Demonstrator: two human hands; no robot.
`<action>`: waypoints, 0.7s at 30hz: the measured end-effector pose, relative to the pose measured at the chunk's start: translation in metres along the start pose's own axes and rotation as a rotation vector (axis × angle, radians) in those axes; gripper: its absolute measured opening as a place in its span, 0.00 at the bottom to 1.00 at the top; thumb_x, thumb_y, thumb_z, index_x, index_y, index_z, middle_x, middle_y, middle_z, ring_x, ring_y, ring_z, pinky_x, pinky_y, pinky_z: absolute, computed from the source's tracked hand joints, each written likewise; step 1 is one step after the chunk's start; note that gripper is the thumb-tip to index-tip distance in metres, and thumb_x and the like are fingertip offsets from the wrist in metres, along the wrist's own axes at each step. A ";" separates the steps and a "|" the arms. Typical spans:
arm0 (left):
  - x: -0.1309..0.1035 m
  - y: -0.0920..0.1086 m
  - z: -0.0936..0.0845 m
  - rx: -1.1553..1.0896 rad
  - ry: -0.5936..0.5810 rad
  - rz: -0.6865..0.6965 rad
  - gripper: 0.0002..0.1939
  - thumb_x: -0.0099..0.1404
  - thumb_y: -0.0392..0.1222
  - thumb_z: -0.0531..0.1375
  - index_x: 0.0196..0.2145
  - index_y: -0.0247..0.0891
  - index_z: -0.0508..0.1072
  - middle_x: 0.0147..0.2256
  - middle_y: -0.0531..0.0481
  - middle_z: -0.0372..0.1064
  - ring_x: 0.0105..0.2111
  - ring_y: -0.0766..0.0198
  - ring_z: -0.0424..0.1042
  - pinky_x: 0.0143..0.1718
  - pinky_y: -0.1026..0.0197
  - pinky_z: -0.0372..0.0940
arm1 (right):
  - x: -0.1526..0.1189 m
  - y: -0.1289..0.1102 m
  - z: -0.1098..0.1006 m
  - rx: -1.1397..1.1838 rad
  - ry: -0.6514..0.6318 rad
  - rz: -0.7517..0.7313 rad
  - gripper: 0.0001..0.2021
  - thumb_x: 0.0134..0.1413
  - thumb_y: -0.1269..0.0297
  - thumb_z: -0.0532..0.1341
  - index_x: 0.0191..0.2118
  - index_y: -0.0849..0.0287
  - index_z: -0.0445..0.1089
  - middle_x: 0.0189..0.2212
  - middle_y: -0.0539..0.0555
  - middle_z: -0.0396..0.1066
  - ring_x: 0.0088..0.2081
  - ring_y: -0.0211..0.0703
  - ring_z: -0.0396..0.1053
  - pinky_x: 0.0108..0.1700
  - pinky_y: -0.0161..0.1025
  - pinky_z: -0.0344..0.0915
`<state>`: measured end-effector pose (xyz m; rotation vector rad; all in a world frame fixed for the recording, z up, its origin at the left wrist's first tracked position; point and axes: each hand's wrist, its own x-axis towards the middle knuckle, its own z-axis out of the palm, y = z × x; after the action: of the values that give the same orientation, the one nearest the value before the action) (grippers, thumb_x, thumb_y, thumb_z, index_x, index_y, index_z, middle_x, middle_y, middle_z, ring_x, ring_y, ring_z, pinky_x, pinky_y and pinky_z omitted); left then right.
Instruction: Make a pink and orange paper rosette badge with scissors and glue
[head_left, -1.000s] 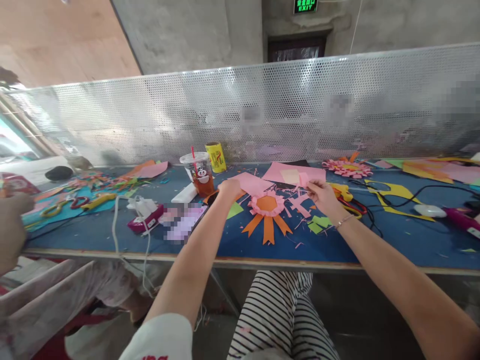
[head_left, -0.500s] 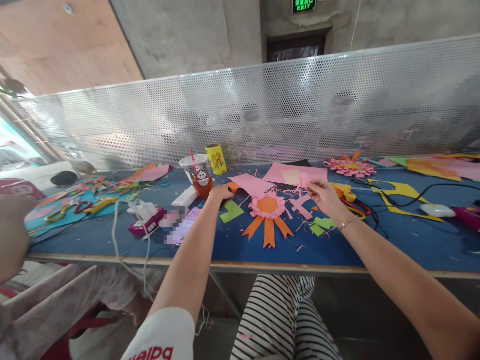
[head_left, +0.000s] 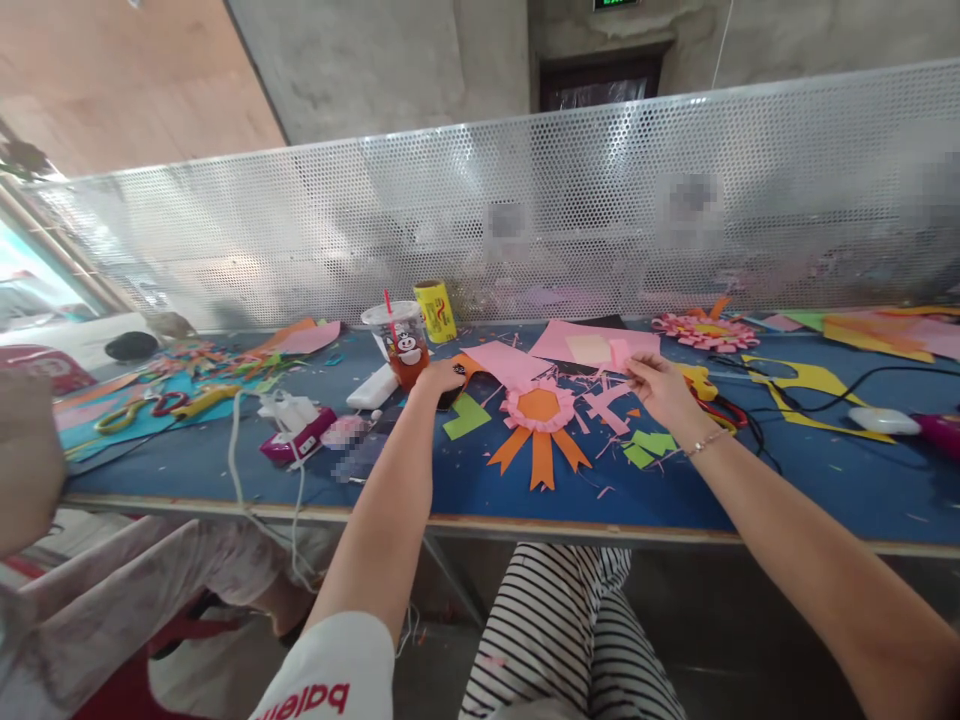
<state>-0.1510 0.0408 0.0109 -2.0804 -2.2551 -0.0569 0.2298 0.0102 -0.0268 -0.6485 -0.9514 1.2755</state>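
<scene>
My left hand (head_left: pixel 441 378) is closed at a small dark object (head_left: pixel 454 392) beside the drink cup (head_left: pixel 405 345); its kind I cannot make out. An orange paper piece (head_left: pixel 474 366) lies just past those fingers. Between thumb and fingers of my right hand (head_left: pixel 654 378) is a small pink paper piece (head_left: pixel 620 354), held over the pink sheets at the back. Between my arms lies a paper rosette (head_left: pixel 541 405) with an orange centre, pink ruffled rim and orange tails. Green paper scraps (head_left: pixel 646 449) are near my right wrist.
A yellow roll (head_left: pixel 435 311) stands behind the cup. Scissors (head_left: pixel 171 404) and a purple power strip (head_left: pixel 298 437) with white cables are at left, beside a seated person (head_left: pixel 150 570). A second rosette (head_left: pixel 705 330) and a yellow tool (head_left: pixel 699 383) are at right. A perforated metal screen (head_left: pixel 337 230) closes the back.
The view has shifted slightly. More of the dark object shows at my left hand. The bright purple patch beside the power strip has turned dim. My right hand keeps its pinch on the pink paper.
</scene>
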 end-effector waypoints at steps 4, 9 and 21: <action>-0.002 -0.014 -0.015 0.041 0.014 -0.014 0.20 0.58 0.41 0.50 0.46 0.36 0.70 0.47 0.42 0.68 0.47 0.56 0.66 0.46 0.61 0.61 | 0.001 0.001 -0.001 -0.011 -0.001 -0.001 0.10 0.30 0.68 0.70 0.24 0.57 0.70 0.21 0.46 0.67 0.26 0.30 0.67 0.23 0.27 0.61; -0.001 -0.016 -0.013 0.080 -0.043 -0.005 0.20 0.56 0.41 0.52 0.45 0.33 0.71 0.41 0.38 0.71 0.45 0.55 0.68 0.46 0.60 0.61 | 0.002 0.004 -0.004 -0.029 -0.004 0.009 0.10 0.31 0.68 0.70 0.25 0.56 0.70 0.21 0.46 0.67 0.26 0.30 0.67 0.24 0.26 0.61; -0.011 -0.002 -0.012 -0.034 0.154 -0.060 0.24 0.59 0.34 0.46 0.54 0.40 0.60 0.52 0.44 0.63 0.51 0.55 0.62 0.46 0.55 0.61 | 0.001 0.003 -0.004 -0.106 -0.019 0.005 0.11 0.31 0.65 0.70 0.25 0.56 0.69 0.22 0.47 0.68 0.26 0.31 0.67 0.24 0.28 0.62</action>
<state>-0.1522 0.0287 0.0219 -1.9503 -2.2397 -0.2513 0.2321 0.0127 -0.0314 -0.7218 -1.0393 1.2436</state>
